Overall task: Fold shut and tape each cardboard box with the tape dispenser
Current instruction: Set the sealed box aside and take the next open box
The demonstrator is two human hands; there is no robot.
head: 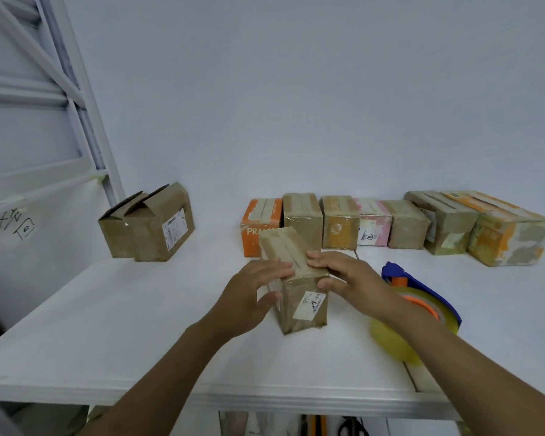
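A small brown cardboard box stands on the white table in front of me, its top flaps folded down and taped. My left hand grips its left side, fingers over the top edge and thumb low on the side. My right hand holds the right top corner, fingers on the lid and thumb on the front face. The blue and orange tape dispenser with a clear tape roll lies on the table just right of my right wrist.
A row of several closed, taped boxes lines the back wall. Two brown boxes with raised open flaps stand at the back left. A white metal rack rises on the left. The table's front edge is near me.
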